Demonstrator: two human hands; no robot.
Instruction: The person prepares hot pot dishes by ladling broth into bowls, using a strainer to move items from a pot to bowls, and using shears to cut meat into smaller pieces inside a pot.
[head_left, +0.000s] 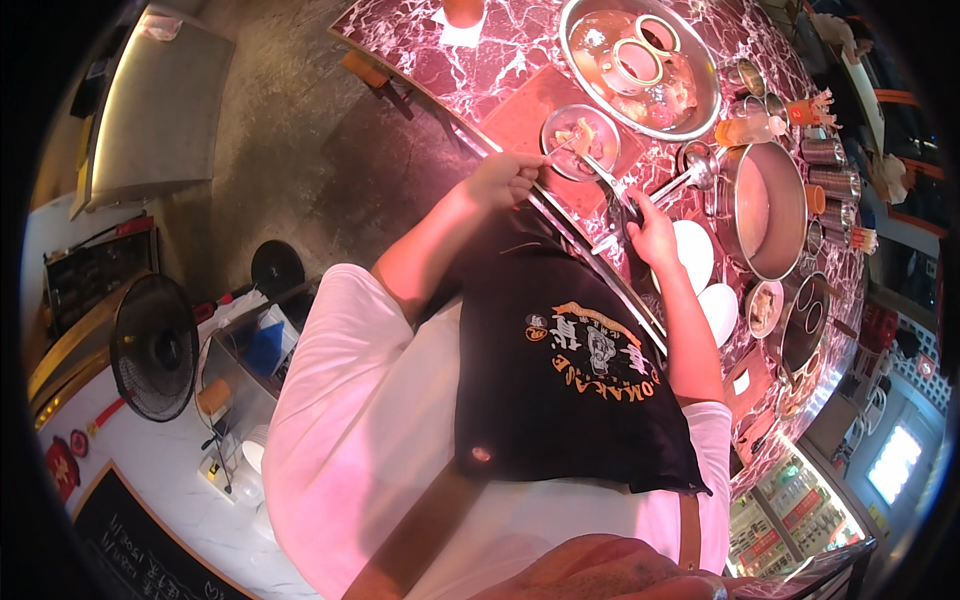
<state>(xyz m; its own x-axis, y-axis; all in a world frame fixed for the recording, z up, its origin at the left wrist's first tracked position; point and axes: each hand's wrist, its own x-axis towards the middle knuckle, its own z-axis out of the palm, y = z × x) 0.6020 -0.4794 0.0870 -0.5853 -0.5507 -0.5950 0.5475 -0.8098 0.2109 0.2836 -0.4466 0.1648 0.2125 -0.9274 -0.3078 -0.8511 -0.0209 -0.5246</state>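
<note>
Scissors (618, 183) are held in my right hand (652, 229), their blades reaching over the near rim of a round bowl (551, 159). Food pieces (581, 139) lie in this bowl, which sits on a reddish board (517, 112). At the bowl's left edge, my left hand (510, 178) pinches a thin stick, its far end among the food. Beyond the bowl stands a large metal basin (712, 101) of liquid, with two round containers (637, 64) and food in it.
Right of my right hand are white plates (694, 251), a ladle (697, 169) and a deep metal pot (795, 217). A sauce bottle (750, 129) and metal cups (832, 182) stand farther back. The marble-patterned table edge (559, 217) runs before my apron.
</note>
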